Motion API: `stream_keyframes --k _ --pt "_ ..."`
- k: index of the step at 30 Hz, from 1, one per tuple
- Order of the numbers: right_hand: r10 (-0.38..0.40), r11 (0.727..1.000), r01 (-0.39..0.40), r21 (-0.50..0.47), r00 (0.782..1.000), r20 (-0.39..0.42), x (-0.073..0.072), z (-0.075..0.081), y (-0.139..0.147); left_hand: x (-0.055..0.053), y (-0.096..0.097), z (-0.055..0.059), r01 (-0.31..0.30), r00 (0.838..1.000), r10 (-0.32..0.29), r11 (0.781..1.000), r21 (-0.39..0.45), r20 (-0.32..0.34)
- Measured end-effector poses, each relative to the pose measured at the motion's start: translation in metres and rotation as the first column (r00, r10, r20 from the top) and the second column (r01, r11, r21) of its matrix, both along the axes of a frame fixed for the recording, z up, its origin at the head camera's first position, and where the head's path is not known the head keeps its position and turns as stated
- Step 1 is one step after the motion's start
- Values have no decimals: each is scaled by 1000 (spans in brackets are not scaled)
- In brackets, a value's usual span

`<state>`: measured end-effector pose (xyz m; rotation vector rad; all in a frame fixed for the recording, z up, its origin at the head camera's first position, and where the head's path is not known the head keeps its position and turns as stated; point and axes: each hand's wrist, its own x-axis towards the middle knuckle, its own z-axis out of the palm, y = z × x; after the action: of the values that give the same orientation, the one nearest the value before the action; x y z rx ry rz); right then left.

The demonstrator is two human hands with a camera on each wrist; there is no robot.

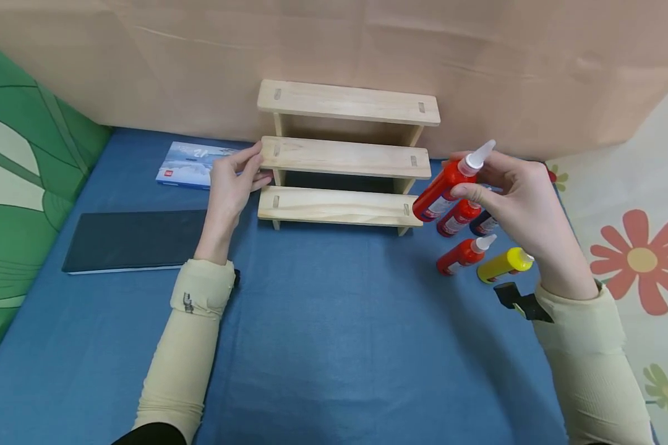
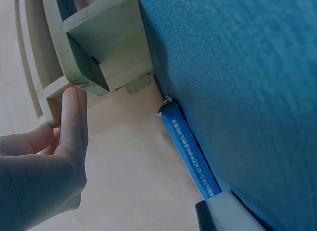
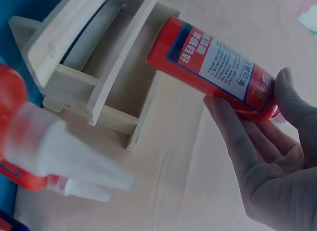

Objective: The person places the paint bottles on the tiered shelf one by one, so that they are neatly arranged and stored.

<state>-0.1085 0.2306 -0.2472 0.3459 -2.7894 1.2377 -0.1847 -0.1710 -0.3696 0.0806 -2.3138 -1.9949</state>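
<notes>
A three-tier wooden step rack [image 1: 345,154] stands at the back of the blue-covered table. My left hand [image 1: 236,176] grips the left end of its middle board; in the left wrist view the thumb and fingers of that hand [image 2: 54,161] meet the board's end. In my right hand [image 1: 514,191] is a red squeeze bottle [image 1: 445,188] with a white nozzle, held tilted in the air by the rack's right end. The right wrist view shows the labelled red bottle [image 3: 213,67] between thumb and fingers, its base toward the rack.
Below the right hand stand two more red bottles [image 1: 459,217] [image 1: 461,256], a dark bottle [image 1: 483,224] and a yellow bottle [image 1: 503,266]. On the left lie a dark notebook [image 1: 136,241] and a blue-white box [image 1: 192,164]. A beige backdrop [image 1: 339,43] hangs behind the rack.
</notes>
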Motion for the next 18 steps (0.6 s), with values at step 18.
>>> stream_keyframes --k 18 --pt "4 999 -3 43 1000 -27 -58 28 -16 0 0 3 2 1000 -2 1000 17 4"
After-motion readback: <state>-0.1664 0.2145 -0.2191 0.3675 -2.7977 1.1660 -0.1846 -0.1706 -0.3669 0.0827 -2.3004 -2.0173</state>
